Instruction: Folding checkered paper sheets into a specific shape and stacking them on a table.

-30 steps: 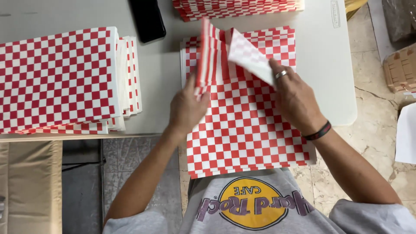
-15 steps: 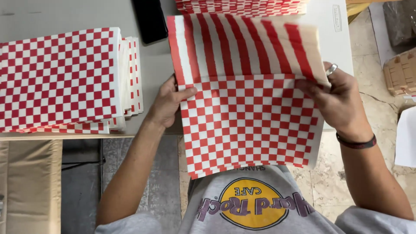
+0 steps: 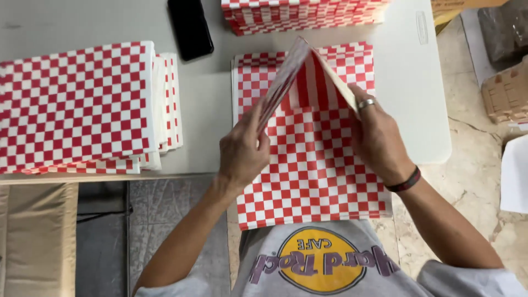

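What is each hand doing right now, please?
Left hand: closed on the left flap of the folded red-and-white striped paper sheet.
Right hand: holding the right flap of that same sheet, ring finger visible.

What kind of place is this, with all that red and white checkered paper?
Probably a work or packing room, maybe for a food shop. A white folding table holds stacks of checkered paper, more stacks sit behind, and cardboard lies on the stone floor.
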